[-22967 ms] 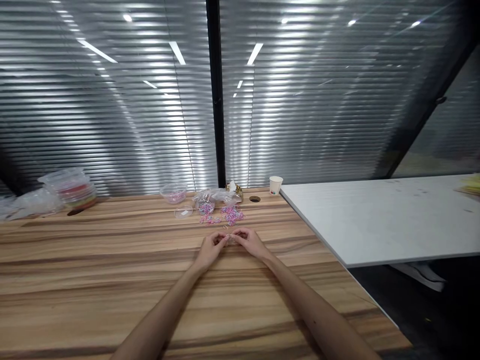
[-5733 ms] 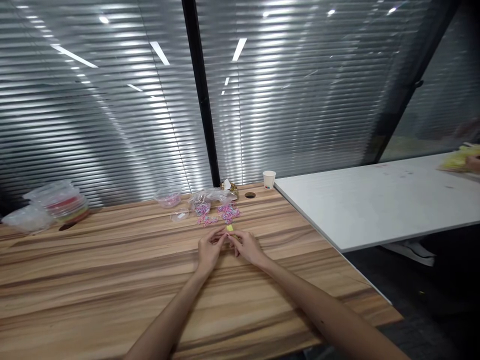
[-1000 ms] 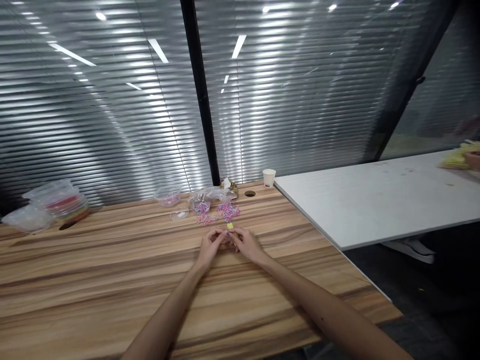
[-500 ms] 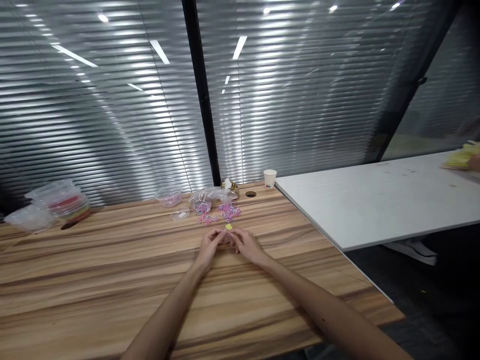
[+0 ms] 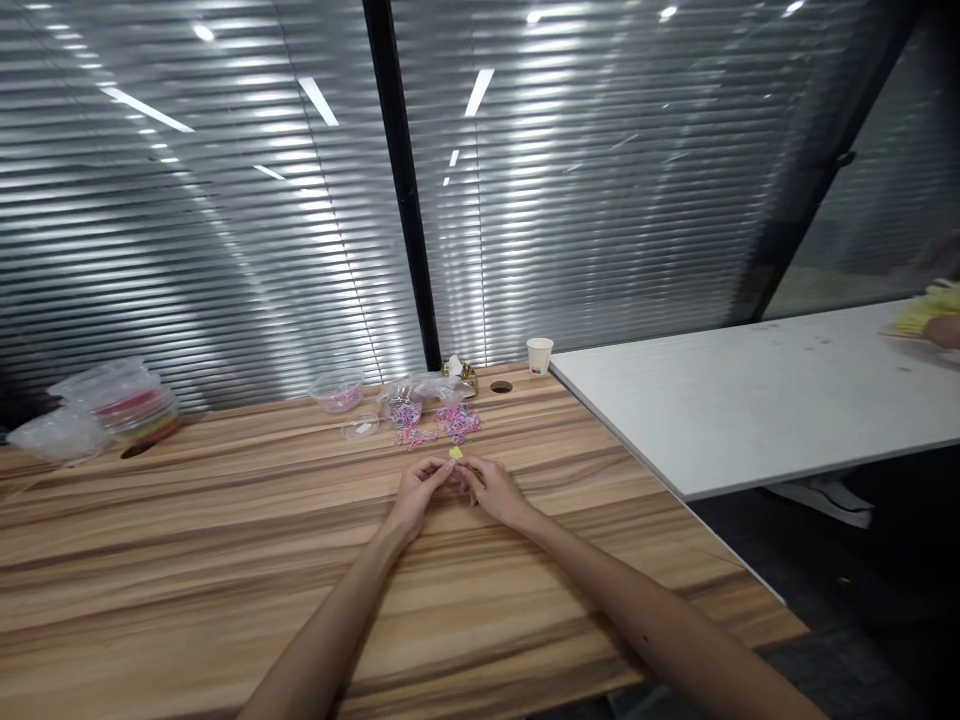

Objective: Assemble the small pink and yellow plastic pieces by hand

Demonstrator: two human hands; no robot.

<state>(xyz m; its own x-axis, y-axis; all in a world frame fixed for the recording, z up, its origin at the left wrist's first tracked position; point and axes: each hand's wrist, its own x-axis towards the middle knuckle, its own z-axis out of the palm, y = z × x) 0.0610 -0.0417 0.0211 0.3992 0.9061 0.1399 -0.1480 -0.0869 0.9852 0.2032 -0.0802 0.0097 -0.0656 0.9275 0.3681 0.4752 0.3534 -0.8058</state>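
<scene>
My left hand and my right hand meet above the wooden table, thumbs and fingers pinched close together. Between their fingertips, a small yellow piece pokes up; its kind is too small to make out. Something pinkish shows faintly below it, mostly covered by the fingers. Just beyond the hands lie a heap and a smaller scatter of pink, purple and blue small pieces. A clear plastic container with more such pieces stands behind them.
At the back are a clear tub, a round clear lid, a crumpled gold wrapper, a cable hole and a paper cup. Plastic packs sit far left. Another person's hand is over the white table.
The yellow piece has turned and shifted slightly left between the fingertips. My hands stay nearly in place. The other person's hand at far right has moved a little.
</scene>
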